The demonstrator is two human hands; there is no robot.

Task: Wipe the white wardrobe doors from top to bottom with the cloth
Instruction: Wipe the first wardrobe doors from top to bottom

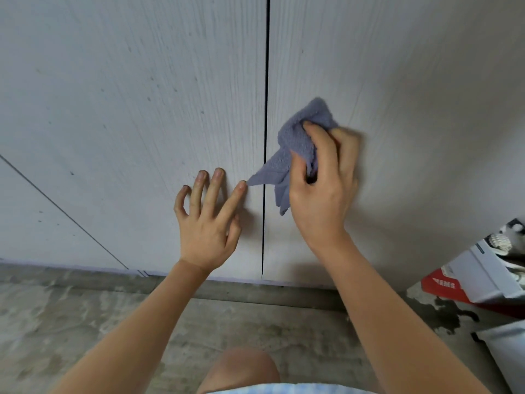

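Two white wardrobe doors fill the view, the left door (142,109) and the right door (397,95), split by a dark vertical gap. My right hand (324,189) grips a bunched blue-grey cloth (295,143) against the lower part of the right door, just right of the gap; a corner of the cloth hangs across the gap. My left hand (207,220) rests with spread, straight fingertips on the lower part of the left door, beside the gap.
A grey concrete floor (85,322) runs along the doors' bottom edge. At the right stand a red-and-white box (454,282) and a white bag (505,354). My knee (241,371) shows at the bottom centre. A third door panel (37,223) lies at far left.
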